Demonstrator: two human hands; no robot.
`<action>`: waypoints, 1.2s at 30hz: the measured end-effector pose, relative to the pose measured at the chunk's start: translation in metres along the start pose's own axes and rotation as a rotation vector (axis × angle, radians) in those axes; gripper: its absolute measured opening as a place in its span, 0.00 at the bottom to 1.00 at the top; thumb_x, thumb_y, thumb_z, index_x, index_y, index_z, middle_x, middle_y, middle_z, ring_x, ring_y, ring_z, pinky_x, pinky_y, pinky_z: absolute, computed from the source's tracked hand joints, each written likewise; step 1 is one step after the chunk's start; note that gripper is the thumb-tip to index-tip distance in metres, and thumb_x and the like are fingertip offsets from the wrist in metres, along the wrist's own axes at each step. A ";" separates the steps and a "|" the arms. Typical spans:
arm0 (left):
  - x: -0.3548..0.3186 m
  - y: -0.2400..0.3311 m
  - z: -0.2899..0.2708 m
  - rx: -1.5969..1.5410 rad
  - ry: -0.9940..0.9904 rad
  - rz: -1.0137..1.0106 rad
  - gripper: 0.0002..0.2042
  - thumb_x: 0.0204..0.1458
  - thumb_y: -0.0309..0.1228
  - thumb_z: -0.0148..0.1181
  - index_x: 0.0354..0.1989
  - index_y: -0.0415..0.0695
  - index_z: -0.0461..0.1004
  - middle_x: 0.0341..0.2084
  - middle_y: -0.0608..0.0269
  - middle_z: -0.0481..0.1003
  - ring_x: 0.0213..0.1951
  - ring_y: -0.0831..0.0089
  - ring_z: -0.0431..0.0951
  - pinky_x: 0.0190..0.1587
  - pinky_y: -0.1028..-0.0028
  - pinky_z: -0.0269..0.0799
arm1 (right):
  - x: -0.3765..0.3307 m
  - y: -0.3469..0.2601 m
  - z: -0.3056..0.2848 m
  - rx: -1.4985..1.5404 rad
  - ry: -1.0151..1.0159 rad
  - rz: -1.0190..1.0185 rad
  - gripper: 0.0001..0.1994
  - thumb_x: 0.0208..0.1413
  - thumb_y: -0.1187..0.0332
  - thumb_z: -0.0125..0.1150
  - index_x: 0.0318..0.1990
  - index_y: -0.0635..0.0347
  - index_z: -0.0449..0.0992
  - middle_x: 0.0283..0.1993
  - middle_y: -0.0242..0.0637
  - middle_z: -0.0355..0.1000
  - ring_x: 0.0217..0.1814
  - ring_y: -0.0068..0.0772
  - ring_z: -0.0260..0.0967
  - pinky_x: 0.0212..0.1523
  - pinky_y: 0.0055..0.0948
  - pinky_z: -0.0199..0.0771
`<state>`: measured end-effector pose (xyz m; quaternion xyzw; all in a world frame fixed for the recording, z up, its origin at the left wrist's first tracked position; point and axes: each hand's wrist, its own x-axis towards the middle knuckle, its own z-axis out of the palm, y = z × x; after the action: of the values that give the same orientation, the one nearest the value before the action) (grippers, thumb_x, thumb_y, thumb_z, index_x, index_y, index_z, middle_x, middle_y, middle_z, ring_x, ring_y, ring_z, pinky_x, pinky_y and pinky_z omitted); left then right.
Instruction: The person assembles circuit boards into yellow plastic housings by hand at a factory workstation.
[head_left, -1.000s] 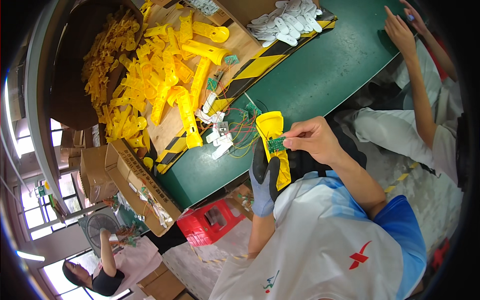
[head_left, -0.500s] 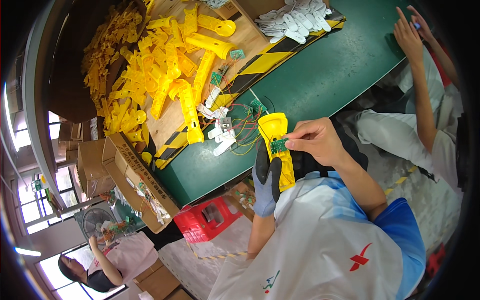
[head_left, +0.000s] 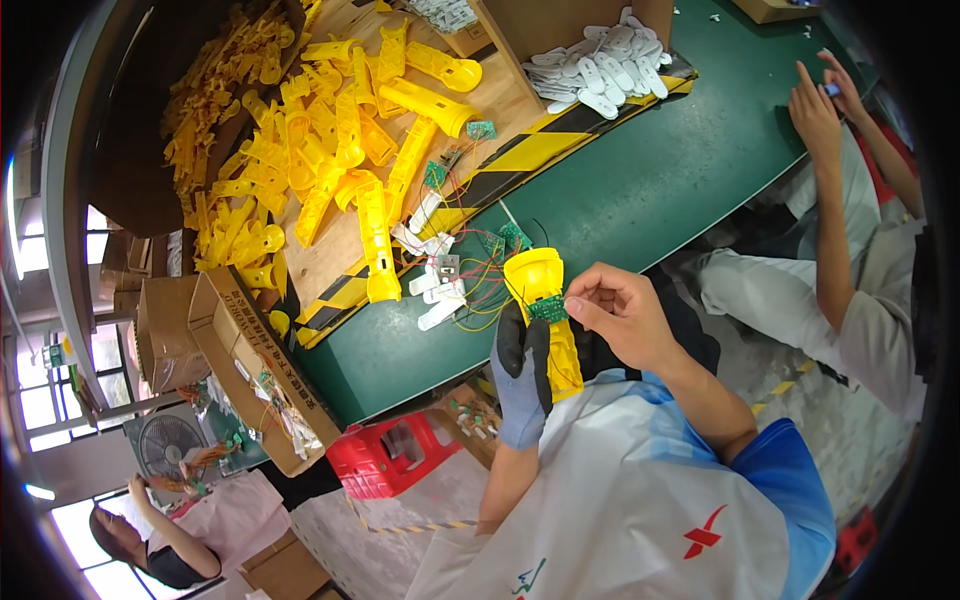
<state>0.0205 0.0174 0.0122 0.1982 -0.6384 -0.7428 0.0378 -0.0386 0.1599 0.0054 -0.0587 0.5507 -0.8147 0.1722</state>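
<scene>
The fingers (head_left: 582,314) of the bare right hand (head_left: 632,320) are curled, with the thumb and pointer tips close together, just beside the right edge of a small green circuit board (head_left: 547,309). I cannot tell if they pinch that edge or only come very near it. The green circuit board sits across the upper half of a long yellow plastic shell (head_left: 564,368), so it lies just to the left of those fingertips. Its long side goes from left to right. The yellow plastic shell goes the other way, almost up and down, with its round, wide end at the top and its bottom end leaning a little to the right.

The left hand (head_left: 522,378), in a gray and black glove, holds the yellow plastic shell from its left side, with the thumb near the front. Both hands are close to the green circuit board, but the right fingertips are nearest. The right arm comes up from the lower right, bent at the elbow, and its hand points left. The left arm comes straight up from below. Thin wires (head_left: 487,284) and white plastic pieces (head_left: 440,312) lie on the green table (head_left: 375,370) beyond the shell.
</scene>
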 end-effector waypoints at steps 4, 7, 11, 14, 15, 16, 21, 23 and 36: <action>0.000 0.001 0.001 -0.106 -0.022 -0.077 0.09 0.60 0.24 0.49 0.48 0.39 0.69 0.37 0.65 0.71 0.37 0.81 0.69 0.39 0.79 0.67 | 0.000 -0.006 0.001 -0.195 0.010 -0.033 0.08 0.59 0.69 0.64 0.33 0.65 0.74 0.26 0.26 0.70 0.24 0.09 0.62 0.27 0.14 0.63; 0.001 0.006 0.004 -0.093 -0.021 -0.022 0.10 0.60 0.25 0.50 0.49 0.39 0.68 0.37 0.65 0.71 0.37 0.81 0.70 0.40 0.79 0.68 | -0.002 -0.015 0.001 -0.393 -0.007 -0.071 0.08 0.59 0.70 0.62 0.32 0.65 0.73 0.23 0.28 0.69 0.23 0.12 0.61 0.25 0.16 0.62; 0.001 0.005 0.003 -0.213 -0.042 -0.100 0.13 0.61 0.26 0.50 0.53 0.38 0.67 0.39 0.65 0.72 0.39 0.80 0.71 0.42 0.78 0.69 | 0.001 -0.021 0.000 -0.511 -0.082 -0.067 0.08 0.60 0.69 0.59 0.32 0.65 0.72 0.22 0.33 0.68 0.22 0.19 0.63 0.25 0.21 0.62; 0.004 0.000 0.000 -0.213 -0.043 -0.093 0.14 0.62 0.30 0.49 0.55 0.40 0.66 0.40 0.64 0.72 0.40 0.80 0.73 0.42 0.77 0.70 | 0.004 -0.025 0.002 -0.541 -0.132 -0.082 0.09 0.61 0.69 0.56 0.32 0.65 0.71 0.22 0.33 0.67 0.21 0.21 0.62 0.25 0.21 0.62; 0.004 -0.002 -0.001 -0.198 -0.040 -0.100 0.14 0.64 0.33 0.48 0.55 0.41 0.65 0.40 0.65 0.72 0.40 0.80 0.73 0.42 0.77 0.70 | 0.004 -0.025 0.002 -0.556 -0.156 -0.099 0.09 0.61 0.68 0.56 0.33 0.64 0.70 0.22 0.33 0.67 0.22 0.21 0.62 0.25 0.22 0.62; 0.003 0.000 -0.002 -0.254 -0.045 -0.137 0.15 0.62 0.29 0.50 0.56 0.38 0.66 0.42 0.64 0.72 0.41 0.80 0.72 0.43 0.78 0.69 | 0.003 -0.023 0.000 -0.549 -0.183 -0.052 0.09 0.63 0.68 0.54 0.33 0.64 0.69 0.22 0.32 0.67 0.22 0.19 0.61 0.26 0.21 0.62; 0.001 0.001 -0.001 -0.230 -0.047 -0.147 0.13 0.62 0.28 0.50 0.53 0.38 0.68 0.39 0.65 0.72 0.39 0.81 0.71 0.41 0.78 0.69 | 0.000 -0.007 0.000 -0.351 -0.152 -0.002 0.10 0.64 0.66 0.54 0.32 0.64 0.68 0.21 0.31 0.64 0.21 0.18 0.58 0.24 0.23 0.58; 0.002 0.005 0.000 -0.198 -0.030 -0.132 0.11 0.62 0.28 0.50 0.51 0.38 0.69 0.38 0.65 0.72 0.38 0.81 0.70 0.40 0.78 0.68 | 0.001 -0.004 0.001 -0.299 -0.140 -0.004 0.10 0.64 0.66 0.54 0.32 0.63 0.68 0.21 0.30 0.63 0.21 0.17 0.56 0.23 0.23 0.56; 0.004 0.007 0.008 -0.427 -0.045 -0.129 0.12 0.65 0.35 0.49 0.51 0.44 0.64 0.37 0.68 0.69 0.36 0.82 0.71 0.37 0.78 0.69 | 0.012 -0.010 0.008 -0.350 -0.171 0.011 0.08 0.64 0.71 0.52 0.32 0.61 0.66 0.29 0.23 0.57 0.29 0.12 0.50 0.29 0.17 0.53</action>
<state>0.0126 0.0227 0.0189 0.2096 -0.4534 -0.8661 0.0170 -0.0500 0.1524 0.0168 -0.1538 0.6676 -0.6975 0.2099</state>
